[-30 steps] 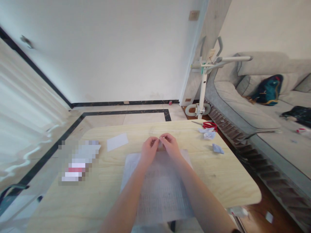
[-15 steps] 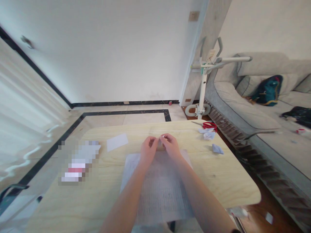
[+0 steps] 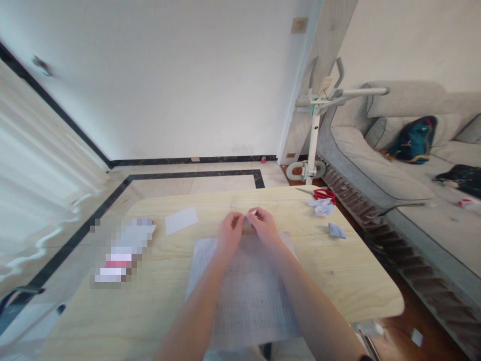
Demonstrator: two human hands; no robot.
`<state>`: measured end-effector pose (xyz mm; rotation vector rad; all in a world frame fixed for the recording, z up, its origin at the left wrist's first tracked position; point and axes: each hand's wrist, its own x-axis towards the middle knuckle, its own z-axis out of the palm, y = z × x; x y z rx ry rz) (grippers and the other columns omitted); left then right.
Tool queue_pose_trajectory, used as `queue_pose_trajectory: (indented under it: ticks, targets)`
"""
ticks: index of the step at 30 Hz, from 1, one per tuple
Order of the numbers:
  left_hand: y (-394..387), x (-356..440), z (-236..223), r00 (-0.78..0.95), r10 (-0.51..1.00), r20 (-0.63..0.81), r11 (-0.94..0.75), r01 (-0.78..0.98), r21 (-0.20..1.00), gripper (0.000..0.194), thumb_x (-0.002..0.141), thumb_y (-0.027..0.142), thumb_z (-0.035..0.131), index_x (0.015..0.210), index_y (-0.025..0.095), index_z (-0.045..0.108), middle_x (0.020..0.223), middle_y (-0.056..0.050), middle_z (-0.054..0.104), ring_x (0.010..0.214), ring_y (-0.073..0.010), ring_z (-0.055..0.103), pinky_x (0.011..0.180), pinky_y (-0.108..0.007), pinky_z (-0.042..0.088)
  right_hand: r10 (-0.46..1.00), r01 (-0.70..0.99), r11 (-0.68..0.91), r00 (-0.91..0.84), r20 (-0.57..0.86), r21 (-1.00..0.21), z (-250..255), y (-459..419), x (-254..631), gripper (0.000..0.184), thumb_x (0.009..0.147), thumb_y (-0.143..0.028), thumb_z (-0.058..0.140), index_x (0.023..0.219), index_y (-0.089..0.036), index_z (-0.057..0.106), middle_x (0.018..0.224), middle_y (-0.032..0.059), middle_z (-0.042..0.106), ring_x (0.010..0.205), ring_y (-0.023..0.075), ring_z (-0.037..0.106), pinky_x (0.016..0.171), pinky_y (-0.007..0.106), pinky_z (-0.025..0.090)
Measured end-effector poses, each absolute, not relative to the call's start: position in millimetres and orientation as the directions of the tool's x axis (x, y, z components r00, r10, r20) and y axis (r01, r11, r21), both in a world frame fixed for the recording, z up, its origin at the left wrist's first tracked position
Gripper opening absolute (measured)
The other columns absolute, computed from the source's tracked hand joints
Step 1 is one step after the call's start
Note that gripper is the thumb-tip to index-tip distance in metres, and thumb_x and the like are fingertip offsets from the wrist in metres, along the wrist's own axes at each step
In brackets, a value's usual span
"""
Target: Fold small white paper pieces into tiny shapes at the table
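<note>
My left hand (image 3: 230, 230) and my right hand (image 3: 265, 226) meet near the middle of the wooden table, fingers pinched together. Between their fingertips is a small piece of white paper (image 3: 253, 213), mostly hidden by the fingers. Under my wrists and forearms lies a large printed sheet (image 3: 255, 296). A blank white paper slip (image 3: 181, 220) rests flat to the left of my hands. Folded paper pieces (image 3: 321, 207) sit at the far right beside red-handled scissors (image 3: 323, 195), and another folded paper (image 3: 336, 230) is closer to me.
The light wooden table (image 3: 349, 276) has rounded corners. A blurred-out pixelated item (image 3: 128, 250) is at its left. Beyond the table's right side are a grey sofa (image 3: 383, 165) and white exercise equipment (image 3: 314, 135). A white curtain (image 3: 41, 175) hangs at the left.
The white paper shows a little more between my fingertips, and my fingers have shifted slightly. Everything else stays in place.
</note>
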<state>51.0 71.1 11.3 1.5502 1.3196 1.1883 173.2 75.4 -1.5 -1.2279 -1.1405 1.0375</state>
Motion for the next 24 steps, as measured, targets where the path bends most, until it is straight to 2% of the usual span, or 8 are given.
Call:
queue_pose_trajectory:
  ticks: [7, 11, 16, 20, 24]
  targets:
    - [70, 52, 8, 0.012, 0.981, 0.193, -0.191, 0.219, 0.957, 0.022, 0.081, 0.037, 0.053, 0.086, 0.017, 0.061, 0.079, -0.004, 0.065, 0.065, -0.0131, 0.059, 0.060, -0.024, 0.046, 0.978, 0.029, 0.084, 0.188, 0.088, -0.996, -2, 76, 173, 0.016, 0.070, -0.035, 0.059, 0.071, -0.019, 0.058, 0.053, -0.0046, 0.047, 0.048, 0.0098, 0.041, 0.045, 0.022, 0.031]
    - [71, 52, 10, 0.013, 0.993, 0.121, -0.121, 0.204, 0.972, 0.023, 0.079, 0.037, 0.055, 0.085, 0.016, 0.062, 0.076, -0.003, 0.065, 0.060, -0.0122, 0.058, 0.058, -0.024, 0.045, 0.978, -0.035, 0.091, 0.193, 0.082, -0.995, -2, 76, 173, 0.016, 0.069, -0.034, 0.062, 0.071, -0.019, 0.057, 0.054, -0.0052, 0.047, 0.046, 0.0084, 0.040, 0.043, 0.021, 0.030]
    - [75, 49, 14, 0.003, 1.000, 0.010, -0.010, 0.115, 0.993, 0.024, 0.076, 0.036, 0.058, 0.083, 0.014, 0.064, 0.072, -0.002, 0.063, 0.053, -0.0102, 0.053, 0.047, -0.021, 0.041, 0.993, -0.168, 0.076, 0.105, 0.059, -0.983, 6, 71, 171, 0.021, 0.069, -0.037, 0.062, 0.080, -0.019, 0.060, 0.050, -0.0069, 0.045, 0.041, 0.0078, 0.039, 0.040, 0.021, 0.028]
    - [77, 47, 13, -0.015, 1.000, -0.003, 0.005, 0.076, 0.997, 0.025, 0.076, 0.037, 0.056, 0.082, 0.014, 0.064, 0.062, 0.000, 0.057, 0.050, -0.0093, 0.049, 0.044, -0.019, 0.037, 0.999, -0.227, 0.024, 0.052, 0.012, -0.973, 11, 68, 171, 0.026, 0.073, -0.039, 0.057, 0.085, -0.018, 0.063, 0.046, -0.0055, 0.047, 0.040, 0.0086, 0.040, 0.039, 0.021, 0.028]
    - [76, 47, 12, -0.008, 1.000, 0.009, -0.009, 0.020, 1.000, 0.024, 0.076, 0.037, 0.057, 0.080, 0.014, 0.063, 0.064, 0.000, 0.058, 0.049, -0.0087, 0.049, 0.043, -0.019, 0.037, 1.000, -0.273, 0.000, 0.008, -0.002, -0.962, 11, 67, 172, 0.030, 0.073, -0.039, 0.059, 0.092, -0.017, 0.065, 0.048, -0.0037, 0.051, 0.042, 0.0093, 0.043, 0.041, 0.022, 0.030]
